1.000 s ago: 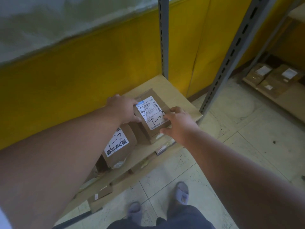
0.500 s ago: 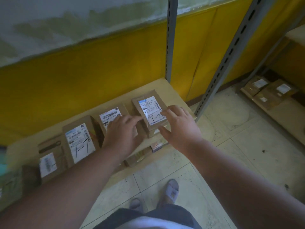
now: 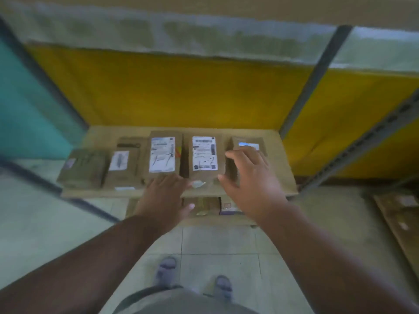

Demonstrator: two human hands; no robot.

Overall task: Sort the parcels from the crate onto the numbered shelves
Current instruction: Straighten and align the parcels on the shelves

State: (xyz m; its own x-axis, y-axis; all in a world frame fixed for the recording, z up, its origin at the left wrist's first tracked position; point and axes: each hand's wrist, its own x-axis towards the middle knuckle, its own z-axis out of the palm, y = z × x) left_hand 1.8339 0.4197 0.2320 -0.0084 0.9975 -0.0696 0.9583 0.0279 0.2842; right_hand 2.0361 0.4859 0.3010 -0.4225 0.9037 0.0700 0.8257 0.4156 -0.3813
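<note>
Several brown parcels with white labels lie in a row on a low wooden shelf [image 3: 286, 177]. The rightmost parcel [image 3: 248, 141] is partly hidden behind my right hand [image 3: 251, 180], which hovers over it with fingers spread and holds nothing. To its left lies a parcel with a handwritten label [image 3: 204, 155], then another labelled parcel [image 3: 163, 155]. My left hand [image 3: 163, 198] is at the shelf's front edge, below those two, fingers apart and empty. The frame is blurred. No crate is in view.
Two more parcels [image 3: 123, 164] [image 3: 82, 167] lie at the shelf's left end. Boxes [image 3: 204, 206] sit on a lower shelf. Grey uprights [image 3: 315, 80] frame the rack before a yellow wall. Another shelf [image 3: 399, 214] stands at right. My feet [image 3: 167, 270] are on tiled floor.
Both hands have let go of the rightmost parcel, which now lies on the shelf, and pulled back toward me. The view has swung left to show the whole row.
</note>
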